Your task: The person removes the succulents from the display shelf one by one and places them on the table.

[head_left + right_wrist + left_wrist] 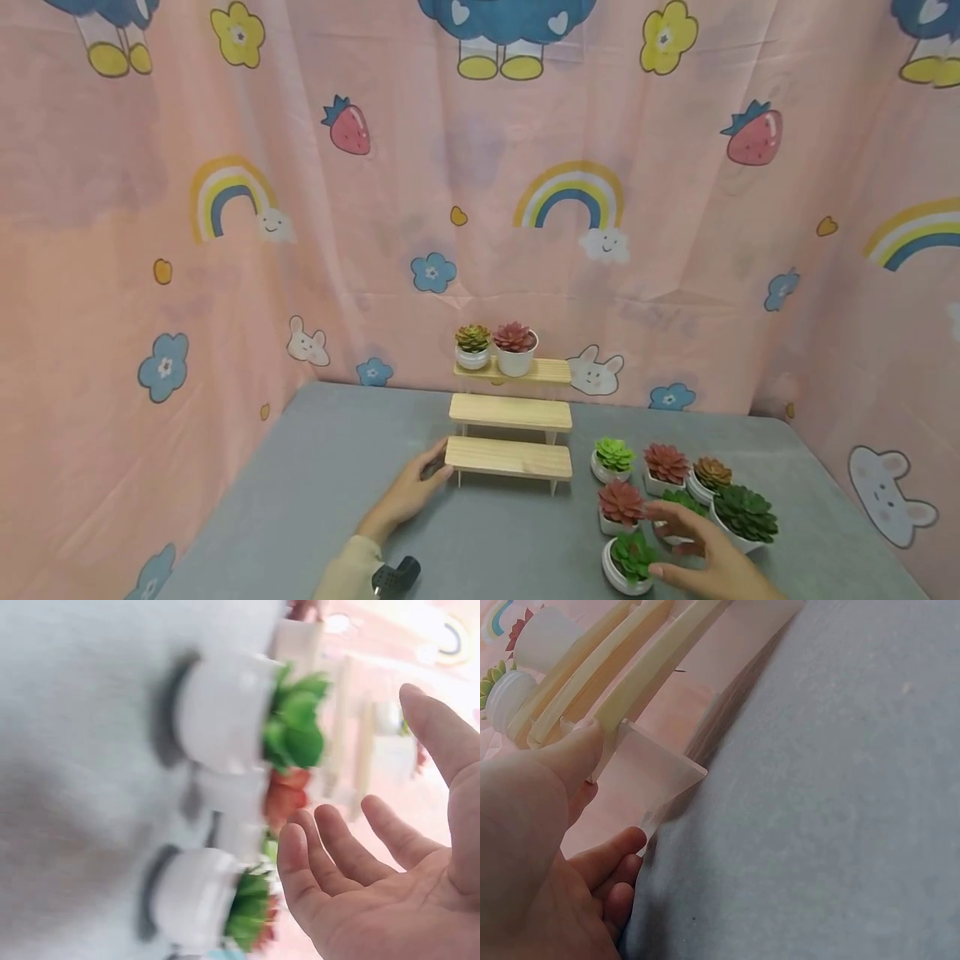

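A three-tier wooden display stand with translucent legs stands on the table. My left hand holds the left end of its lowest tier, with the thumb against the plank's front corner and a finger behind. Two potted succulents sit on the top tier: a green-and-red one and a dusty-red one. My right hand hovers with fingers apart over the potted succulents at the right, holding nothing. Nearest to it are a green succulent in a round white pot and a red one.
Behind those stand a bright green succulent, another red one, an orange-brown one and a large dark green one. Part of a further green plant shows behind my right hand. A patterned pink curtain hangs behind the grey table.
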`<state>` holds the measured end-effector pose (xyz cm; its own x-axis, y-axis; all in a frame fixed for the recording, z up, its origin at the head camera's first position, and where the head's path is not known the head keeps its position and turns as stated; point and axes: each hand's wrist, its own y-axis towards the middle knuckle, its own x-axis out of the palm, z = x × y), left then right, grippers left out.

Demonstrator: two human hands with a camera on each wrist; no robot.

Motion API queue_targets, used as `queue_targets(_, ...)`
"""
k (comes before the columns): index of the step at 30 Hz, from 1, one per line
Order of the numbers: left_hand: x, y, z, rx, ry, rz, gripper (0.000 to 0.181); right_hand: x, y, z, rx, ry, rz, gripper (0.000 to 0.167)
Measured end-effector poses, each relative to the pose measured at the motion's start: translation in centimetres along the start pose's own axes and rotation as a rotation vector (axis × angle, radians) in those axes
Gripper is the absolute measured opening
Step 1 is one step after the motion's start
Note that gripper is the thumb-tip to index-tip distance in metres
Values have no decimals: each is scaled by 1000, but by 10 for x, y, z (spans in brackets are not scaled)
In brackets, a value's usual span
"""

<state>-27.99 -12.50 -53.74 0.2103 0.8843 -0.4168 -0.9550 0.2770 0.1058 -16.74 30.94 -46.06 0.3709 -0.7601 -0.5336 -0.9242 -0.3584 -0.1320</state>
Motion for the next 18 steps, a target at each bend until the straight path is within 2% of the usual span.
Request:
queue_targets(5,1,2,-1,10,1,-6,67,-8,2,-23,-46,-53,71,65)
queue_targets(11,3,4,-1,16,3,-28,69,-14,13,-44,-110,-44,138,57)
queue_targets(18,1,1,2,10,-16,-8,65,-16,36,-65,-249,-35,136,51)
